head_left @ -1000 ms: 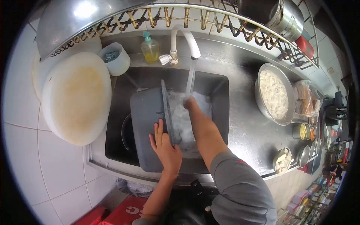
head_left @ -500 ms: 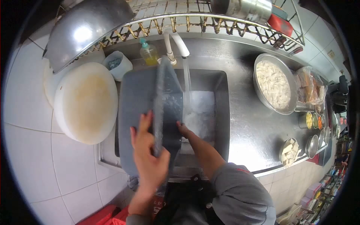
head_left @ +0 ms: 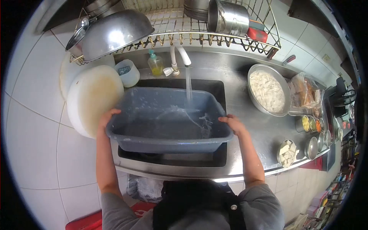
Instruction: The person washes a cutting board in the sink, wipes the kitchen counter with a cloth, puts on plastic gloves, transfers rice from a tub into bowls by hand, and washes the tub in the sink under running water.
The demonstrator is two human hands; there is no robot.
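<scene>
A grey-blue plastic tub is held level over the sink, its open top facing up. My left hand grips its left rim, thumb over the edge. On the opposite side, my right hand grips the right rim in the same way. Water from the white faucet runs into the tub near its back wall. A little water and some whitish foam lie on the tub's floor. The fingers under the rims are hidden.
Round white cutting boards lean at the left, by a white container and a soap bottle. On the right counter stand a large metal bowl of pale strips and a small bowl. A wire rack hangs above.
The tub has turned from tipped on its side to upright and level. My hands have moved apart to its opposite ends, and the stream now falls inside it.
</scene>
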